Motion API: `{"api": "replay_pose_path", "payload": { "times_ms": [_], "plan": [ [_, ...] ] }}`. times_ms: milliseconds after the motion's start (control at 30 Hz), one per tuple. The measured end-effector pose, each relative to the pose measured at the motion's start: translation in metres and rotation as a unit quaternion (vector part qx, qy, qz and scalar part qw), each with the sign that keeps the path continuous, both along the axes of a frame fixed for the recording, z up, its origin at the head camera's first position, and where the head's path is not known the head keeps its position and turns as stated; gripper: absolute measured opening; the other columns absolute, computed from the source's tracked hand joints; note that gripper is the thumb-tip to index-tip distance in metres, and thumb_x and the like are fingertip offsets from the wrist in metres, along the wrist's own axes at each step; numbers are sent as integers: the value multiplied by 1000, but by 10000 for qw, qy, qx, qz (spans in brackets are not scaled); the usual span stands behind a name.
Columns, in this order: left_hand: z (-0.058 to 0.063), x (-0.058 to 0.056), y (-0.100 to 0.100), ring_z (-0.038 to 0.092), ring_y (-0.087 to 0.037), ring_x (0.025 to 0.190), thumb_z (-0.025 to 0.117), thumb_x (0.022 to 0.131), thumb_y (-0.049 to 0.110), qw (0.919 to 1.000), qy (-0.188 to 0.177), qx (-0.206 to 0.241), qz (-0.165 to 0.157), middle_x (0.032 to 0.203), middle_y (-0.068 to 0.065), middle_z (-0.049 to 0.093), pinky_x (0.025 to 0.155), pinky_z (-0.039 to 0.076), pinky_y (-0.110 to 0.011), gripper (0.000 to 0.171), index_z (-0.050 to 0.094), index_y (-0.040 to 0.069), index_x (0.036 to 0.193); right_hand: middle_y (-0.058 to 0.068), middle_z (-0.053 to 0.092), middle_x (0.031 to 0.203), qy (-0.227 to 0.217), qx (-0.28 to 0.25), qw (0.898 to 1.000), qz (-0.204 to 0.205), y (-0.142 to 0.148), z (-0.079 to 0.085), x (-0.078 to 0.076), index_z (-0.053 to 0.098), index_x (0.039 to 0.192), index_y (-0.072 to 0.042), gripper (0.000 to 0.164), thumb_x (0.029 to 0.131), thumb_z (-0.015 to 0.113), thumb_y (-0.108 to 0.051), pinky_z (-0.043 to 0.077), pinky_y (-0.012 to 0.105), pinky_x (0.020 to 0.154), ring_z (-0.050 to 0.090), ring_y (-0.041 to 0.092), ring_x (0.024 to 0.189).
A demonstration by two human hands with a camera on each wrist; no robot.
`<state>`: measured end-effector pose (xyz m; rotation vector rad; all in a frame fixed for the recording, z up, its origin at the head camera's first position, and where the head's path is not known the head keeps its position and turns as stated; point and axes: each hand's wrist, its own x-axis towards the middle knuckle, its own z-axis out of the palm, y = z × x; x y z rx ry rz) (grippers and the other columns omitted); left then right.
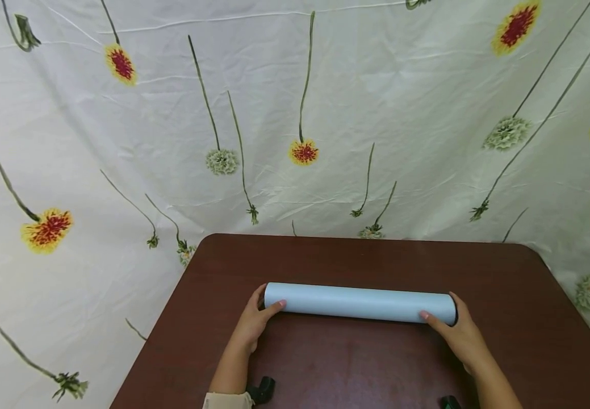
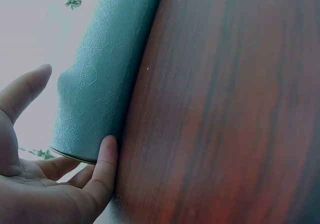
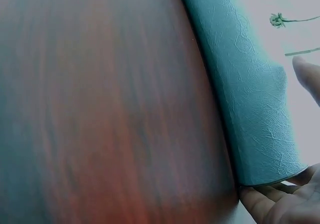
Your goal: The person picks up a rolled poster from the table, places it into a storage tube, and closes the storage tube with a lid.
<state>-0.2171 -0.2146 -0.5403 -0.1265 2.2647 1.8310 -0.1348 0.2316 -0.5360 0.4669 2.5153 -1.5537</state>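
Note:
A light blue roll (image 1: 358, 302) with a fine, leather-like grain lies crosswise on the brown table, toward its far half. My left hand (image 1: 255, 321) grips its left end, thumb on the near side and the other fingers round the end. At the opposite end my right hand (image 1: 462, 335) holds it the same way. In the left wrist view, one fingertip (image 2: 108, 146) presses low on the roll (image 2: 100, 69) beside the tabletop. The right wrist view has the roll (image 3: 255, 99) with fingers (image 3: 260, 201) tucked at its thin-edged end.
The dark brown wooden table (image 1: 346, 363) has rounded far corners. Behind and beside it hangs a white cloth (image 1: 417, 113) printed with flowers. A black device (image 1: 262, 390) sits by the left wrist, another black piece (image 1: 449, 403) near the right.

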Motion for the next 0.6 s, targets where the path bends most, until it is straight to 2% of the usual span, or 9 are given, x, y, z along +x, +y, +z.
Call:
{"api": "replay_pose_path", "payload": {
  "times_ms": [300,433,600],
  "plan": [
    [0,0,-4,24,-46,151,77,88,45,10000,-72,-24,31,165,-23,24,118,22,-69,95,22,17,161,30,1,166,-61,-139,9999,-78,0,1,1,-16,161,-17,112,94,62,-60,25,70,115,14,55,150],
    [1,1,-6,25,-44,151,77,87,46,9999,-107,-20,24,165,-21,25,118,23,-68,96,23,18,161,28,-3,167,-7,-327,9994,-129,-1,3,3,-17,161,-15,111,95,60,-59,24,67,118,12,53,151],
    [5,4,-9,25,-40,152,76,89,44,9998,-26,-183,58,164,-18,27,117,32,-62,95,21,15,161,25,-5,168,167,-431,9986,-240,0,4,8,-14,162,-15,105,98,57,-58,23,66,120,11,51,153]
  ]
}}
